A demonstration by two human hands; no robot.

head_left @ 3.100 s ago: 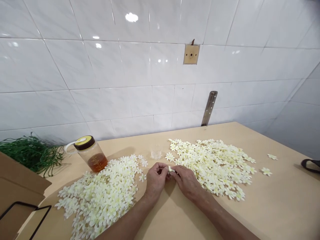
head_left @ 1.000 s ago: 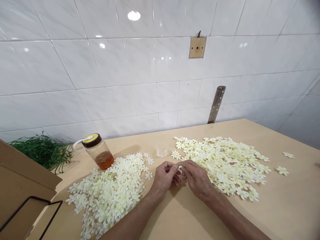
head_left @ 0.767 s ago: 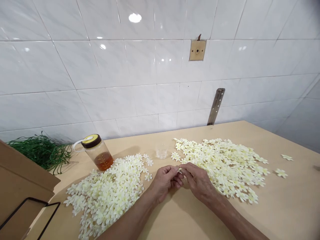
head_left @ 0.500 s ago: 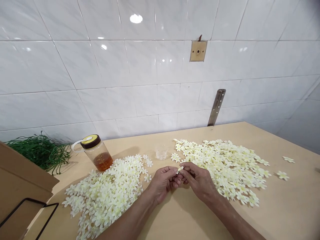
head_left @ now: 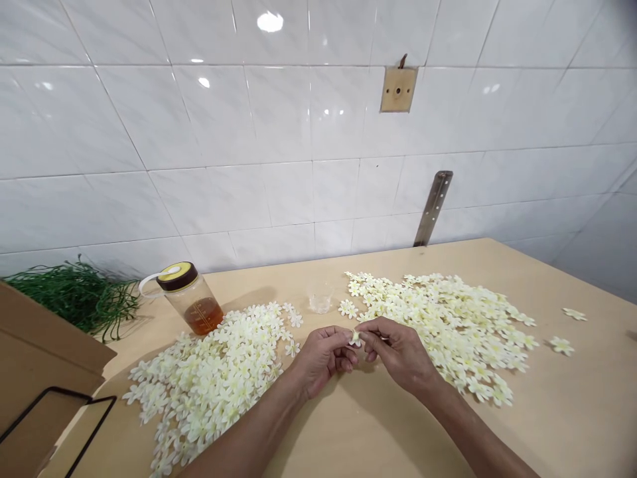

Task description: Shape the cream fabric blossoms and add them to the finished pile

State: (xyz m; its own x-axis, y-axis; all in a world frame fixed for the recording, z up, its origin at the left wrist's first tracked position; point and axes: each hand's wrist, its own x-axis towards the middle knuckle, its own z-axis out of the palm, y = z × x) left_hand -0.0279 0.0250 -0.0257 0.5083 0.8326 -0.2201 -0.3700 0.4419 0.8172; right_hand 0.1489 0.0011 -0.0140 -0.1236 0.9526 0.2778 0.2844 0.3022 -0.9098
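Between the fingertips of both hands is a small cream-white artificial flower (head_left: 355,339), held above the table. My left hand (head_left: 323,358) pinches it from the left with thumb and forefinger, the other fingers curled. From the right, my right hand (head_left: 398,348) has its thumb and forefinger closed on the same flower. A heap of loose white flowers (head_left: 213,385) lies to the left of my left forearm. Another pile of yellowish-white flowers (head_left: 448,325) spreads beyond and right of my right hand. Just past the hands stands a small clear plastic cup (head_left: 320,301).
A bottle (head_left: 192,299) of amber liquid with a brown and yellow lid stands behind the left heap. Green artificial stems (head_left: 74,299) and a cardboard box (head_left: 50,345) are at far left, with a black wire frame (head_left: 74,395). A tiled wall (head_left: 279,133) rises behind the table.
The flower between my fingers has turned, with its petals now pointing down. My fingertips have shifted slightly, and the whole view has tilted a little.
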